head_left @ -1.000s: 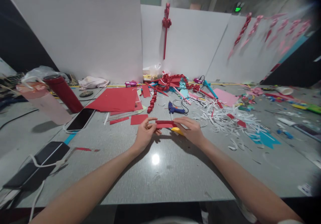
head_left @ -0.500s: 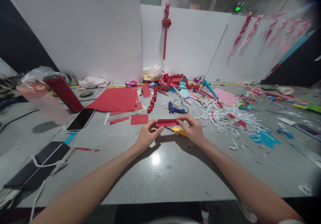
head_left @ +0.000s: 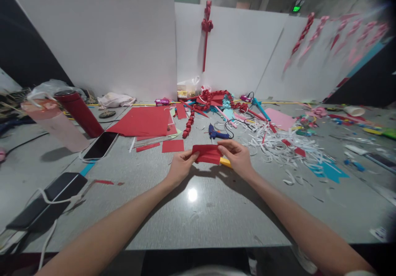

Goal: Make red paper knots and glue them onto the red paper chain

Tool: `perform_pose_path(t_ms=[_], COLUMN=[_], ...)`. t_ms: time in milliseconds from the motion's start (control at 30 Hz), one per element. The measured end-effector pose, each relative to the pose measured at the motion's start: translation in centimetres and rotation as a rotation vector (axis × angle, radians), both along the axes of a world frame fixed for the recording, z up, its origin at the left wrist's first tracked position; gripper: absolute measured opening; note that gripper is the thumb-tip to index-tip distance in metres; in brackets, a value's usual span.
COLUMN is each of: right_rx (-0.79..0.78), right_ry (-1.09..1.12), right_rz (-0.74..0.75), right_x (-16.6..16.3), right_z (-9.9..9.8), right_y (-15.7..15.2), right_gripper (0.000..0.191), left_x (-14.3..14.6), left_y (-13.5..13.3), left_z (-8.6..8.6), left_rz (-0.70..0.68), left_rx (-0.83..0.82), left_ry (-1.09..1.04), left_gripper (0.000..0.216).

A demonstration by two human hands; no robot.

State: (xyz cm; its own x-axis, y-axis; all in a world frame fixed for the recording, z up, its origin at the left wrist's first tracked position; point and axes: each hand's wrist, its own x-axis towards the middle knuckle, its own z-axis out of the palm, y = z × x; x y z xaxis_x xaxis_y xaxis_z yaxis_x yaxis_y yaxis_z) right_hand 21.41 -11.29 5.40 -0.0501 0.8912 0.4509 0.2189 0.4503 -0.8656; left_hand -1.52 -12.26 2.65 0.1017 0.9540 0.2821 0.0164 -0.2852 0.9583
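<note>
A small folded piece of red paper (head_left: pixel 208 155) is hovering just above the table, spanning the gap between two bare hands. The left hand (head_left: pixel 181 166) is pinching its left end between thumb and fingers, while the right hand (head_left: pixel 236 157) is gripping its upper right corner; the hands are staying apart, joined only by the paper. Just beyond, a flat red paper rectangle (head_left: pixel 173 146) and a dark blue glue gun (head_left: pixel 218 133) are lying on the smooth grey tabletop (head_left: pixel 185 222), which is reflecting a bright spot of light. A tangle of thin white paper strips (head_left: pixel 278 140) is spreading to the right, and large red paper sheets (head_left: pixel 142 121) are lying to the left. Behind, upright white panels (head_left: pixel 99 41) are walling off the table, a red looped-paper ornament (head_left: pixel 207 26) is hanging on one, and a lit green sign (head_left: pixel 296 9) is glowing above.

The folded paper and right hand are partly hiding a yellow object (head_left: pixel 226 162). Some fingertips are disappearing behind the paper, the lower frame is cutting off both arms, and the pink hangings (head_left: pixel 352 30) at far right are blurring.
</note>
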Motion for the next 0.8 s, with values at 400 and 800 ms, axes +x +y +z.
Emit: perform_pose_path(t_ms=[400,800], right_rx=[-0.301,-0.415], right_ry=[0.117,0.078], right_rz=[0.406,0.371], right_x=[-0.6,-0.7], right_z=[-0.6,-1.3], right_y=[0.2,0.4], right_gripper=[0.051,0.049], left_x=[0.2,0.2], left_y=[0.2,0.4], left_z=[0.1,0.1], left_rz=[-0.056,-0.083], left_rx=[-0.088,-0.204], left_ry=[-0.169,-0.269], left_gripper=[0.033,0.043])
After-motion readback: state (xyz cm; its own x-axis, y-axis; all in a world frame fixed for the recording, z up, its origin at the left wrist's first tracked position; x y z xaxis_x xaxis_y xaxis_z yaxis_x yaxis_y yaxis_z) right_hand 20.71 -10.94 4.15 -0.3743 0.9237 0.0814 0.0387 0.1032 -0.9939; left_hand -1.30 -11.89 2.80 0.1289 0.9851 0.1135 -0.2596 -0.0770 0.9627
